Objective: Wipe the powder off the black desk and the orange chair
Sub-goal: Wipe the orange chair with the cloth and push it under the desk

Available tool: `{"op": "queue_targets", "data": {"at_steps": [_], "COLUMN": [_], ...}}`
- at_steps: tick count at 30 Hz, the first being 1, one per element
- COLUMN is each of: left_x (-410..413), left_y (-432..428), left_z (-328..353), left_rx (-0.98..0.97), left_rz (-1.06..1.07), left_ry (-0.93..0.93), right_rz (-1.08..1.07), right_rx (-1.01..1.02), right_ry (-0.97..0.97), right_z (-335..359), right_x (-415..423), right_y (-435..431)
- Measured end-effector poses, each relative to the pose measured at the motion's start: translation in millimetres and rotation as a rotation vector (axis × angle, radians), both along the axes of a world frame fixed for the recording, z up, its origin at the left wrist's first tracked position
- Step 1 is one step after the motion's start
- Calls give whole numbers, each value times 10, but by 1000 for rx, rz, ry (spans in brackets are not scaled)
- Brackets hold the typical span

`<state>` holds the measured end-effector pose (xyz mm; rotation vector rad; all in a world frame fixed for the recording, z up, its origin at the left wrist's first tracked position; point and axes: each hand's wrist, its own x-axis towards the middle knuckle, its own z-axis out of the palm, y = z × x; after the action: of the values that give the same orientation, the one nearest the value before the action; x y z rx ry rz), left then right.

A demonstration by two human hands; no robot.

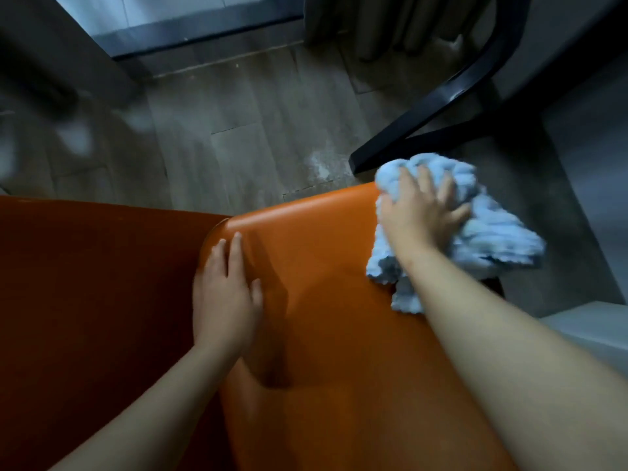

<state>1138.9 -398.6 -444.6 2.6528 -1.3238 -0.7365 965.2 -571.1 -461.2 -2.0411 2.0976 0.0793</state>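
Note:
The orange chair fills the lower middle of the view, its smooth seat surface facing up. A fluffy light-blue cloth lies bunched at the chair's far right corner, partly hanging over the edge. My right hand presses down on the cloth with spread fingers. My left hand rests flat on the chair's left edge, fingers straight. The black desk's leg slants across the upper right; the desk top is not visible.
A patch of white powder lies on the grey wooden floor beyond the chair. A darker orange surface sits to the left. Curtains hang at the top, beside a dark window sill. A pale ledge is at the right.

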Motion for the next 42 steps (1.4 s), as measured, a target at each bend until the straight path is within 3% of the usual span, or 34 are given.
{"op": "queue_targets", "data": {"at_steps": [5,7,10,12,14,16,17,19,21,24,26,29,31,32,35,38,39,42], "left_x": [83,100,91,90,85,70,67,98,138,92,56,35,31,32,37,26,14,-85], "left_y": [319,351,356,342,344,364,372,389,437,532,547,559,590,599,602,581,570,500], "left_z": [13,23,17,27,48,78,88,110,135,150,140,111,86,78,68,64,61,81], "left_rx": [-96,-60,-50,-22,12,46,54,17,-61,-140,-160,-122,-44,-3,51,105,132,176], "left_rz": [417,471,403,395,420,435,453,544,625,567,565,531,417,360,253,236,232,197], "left_ry": [252,305,292,265,274,294,311,340,331,332,324,324,336,336,349,305,272,205], "right_rz": [562,808,1032,896,506,259,245,506,879,1050,896,357,272,338,879,1186,1095,378], "right_rx": [-54,-44,-107,38,29,5,35,115,108,-4,37,80,79,113,77,109,193,108], "right_ry": [3,-41,-3,4,-34,-65,-94,-157,-101,25,36,6,-1,-30,-17,78,110,42], "right_z": [-51,0,-26,-44,-50,-8,9,-16,-1,42,-22,-21,1,27,42,1,-29,-11], "right_x": [925,1003,775,548,470,666,811,1052,1101,976,825,592,618,659,592,311,209,-42], "right_y": [1259,1577,1284,888,659,805,990,1468,1843,1608,1199,794,982,1173,1816,1505,1293,841]}}
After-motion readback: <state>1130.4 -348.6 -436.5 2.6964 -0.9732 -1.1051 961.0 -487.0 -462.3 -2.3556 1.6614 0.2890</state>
